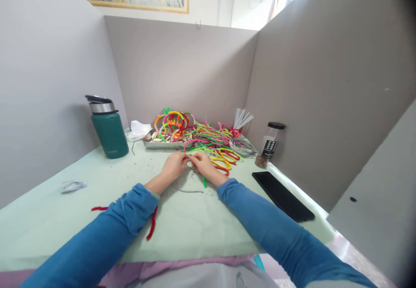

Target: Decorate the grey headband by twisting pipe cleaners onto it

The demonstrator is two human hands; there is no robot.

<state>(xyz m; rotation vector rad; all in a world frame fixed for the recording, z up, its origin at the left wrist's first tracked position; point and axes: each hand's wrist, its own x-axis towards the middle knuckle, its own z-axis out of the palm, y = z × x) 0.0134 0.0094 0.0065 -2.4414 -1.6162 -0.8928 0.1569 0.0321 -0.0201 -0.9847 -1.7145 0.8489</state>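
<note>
Blue sleeves (276,227) stretch over the tabletop's (201,236) near edge, and from where I stand both hands meet around its middle. Left hand (175,166) has thumb and fingers pinched on a fuzzy pink strand (185,146), which rises from the fingertips and bends toward the far edge. Right hand (203,163) sits just beside it, fingertips drawn narrow at the same spot; exactly what they grip is too small to tell. A thin grey wire (191,191) lies on the cloth below the hands, and two red pieces (151,225) show on either side of the left sleeve. Toward the far edge, a metal tray (162,146) carries bright loops (175,121), with a tangled heap of strands (214,134) beside it and a wire coil (243,148) near the far right corner. Along the right edge come a jar (269,147) and a black phone (282,195); a green bottle (112,134) stands by the far left corner.
</note>
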